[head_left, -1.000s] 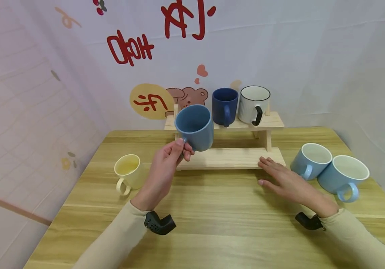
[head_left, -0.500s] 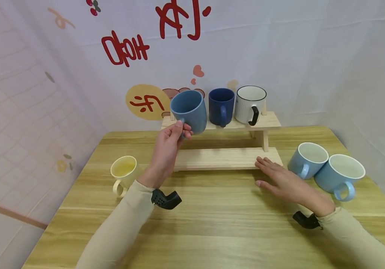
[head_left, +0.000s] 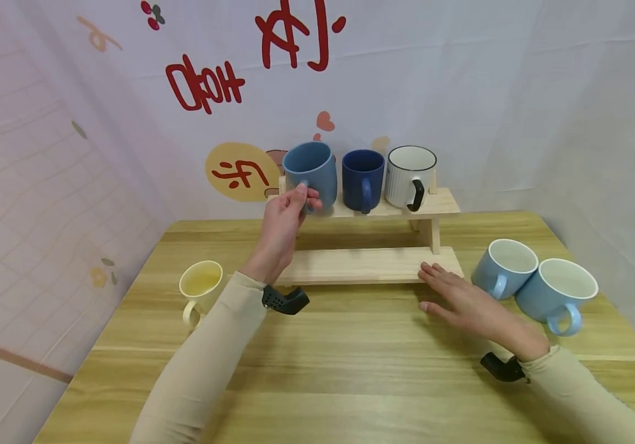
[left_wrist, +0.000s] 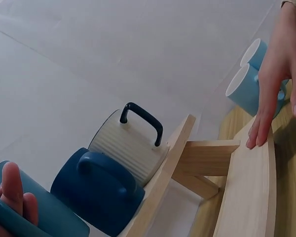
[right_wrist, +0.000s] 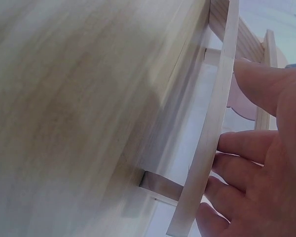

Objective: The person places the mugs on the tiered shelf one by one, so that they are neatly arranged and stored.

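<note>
My left hand [head_left: 286, 219] grips the handle of a grey-blue mug [head_left: 320, 176] at the left end of the upper shelf. Whether the mug's base rests fully on the board is hard to tell. To its right on that shelf stand a dark blue mug [head_left: 359, 179] and a white ribbed mug [head_left: 401, 182] with a black rim and handle. My right hand [head_left: 464, 305], fingers extended, touches the front edge of the lower board of the wooden rack [head_left: 362, 265]. In the right wrist view its fingertips meet that board's edge.
Two light blue mugs [head_left: 503, 268] [head_left: 558, 290] stand side by side on the table, right of the rack. A yellow mug [head_left: 201, 287] stands at the left, partly behind my left sleeve. A printed white cloth [head_left: 495, 111] hangs behind the rack.
My left hand has raised the grey-blue mug and moved it back to the left end of the upper shelf, bringing it more upright. My right hand has stayed at the lower board.
</note>
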Tool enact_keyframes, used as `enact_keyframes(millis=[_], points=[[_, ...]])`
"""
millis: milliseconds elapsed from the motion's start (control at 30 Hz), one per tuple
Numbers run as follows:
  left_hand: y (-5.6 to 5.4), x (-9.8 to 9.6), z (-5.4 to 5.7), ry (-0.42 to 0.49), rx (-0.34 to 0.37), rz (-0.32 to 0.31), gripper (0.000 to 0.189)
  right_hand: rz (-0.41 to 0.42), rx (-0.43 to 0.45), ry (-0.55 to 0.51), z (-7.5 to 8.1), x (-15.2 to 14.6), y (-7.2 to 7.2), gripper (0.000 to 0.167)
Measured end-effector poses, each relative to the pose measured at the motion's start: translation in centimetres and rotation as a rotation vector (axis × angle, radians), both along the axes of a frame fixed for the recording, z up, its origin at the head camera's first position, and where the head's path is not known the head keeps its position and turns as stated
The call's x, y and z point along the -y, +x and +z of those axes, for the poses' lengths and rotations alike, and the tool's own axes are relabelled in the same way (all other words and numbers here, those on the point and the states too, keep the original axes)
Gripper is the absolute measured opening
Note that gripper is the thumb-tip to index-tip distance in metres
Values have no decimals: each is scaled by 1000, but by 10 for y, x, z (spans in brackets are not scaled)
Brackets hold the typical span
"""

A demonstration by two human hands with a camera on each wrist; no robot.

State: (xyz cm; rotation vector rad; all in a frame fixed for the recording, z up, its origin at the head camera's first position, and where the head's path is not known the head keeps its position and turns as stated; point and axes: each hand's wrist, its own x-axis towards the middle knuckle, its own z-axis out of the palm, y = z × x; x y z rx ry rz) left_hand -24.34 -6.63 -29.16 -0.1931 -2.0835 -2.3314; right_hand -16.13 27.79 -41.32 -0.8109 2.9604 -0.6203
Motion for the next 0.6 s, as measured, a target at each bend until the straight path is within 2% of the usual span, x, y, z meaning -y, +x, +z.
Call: enact_keyframes(millis=[133,367,600], points=[[-7,-2,-1,-7,15,5,42,1,-4,5,-1,0,0,68],[-17,-4,-10,-53,57,20,42,4,-10,4,-2,0,0,68],[-23,-4,-14,-96,37,8,43,4,-15,4,-1,1,0,68]])
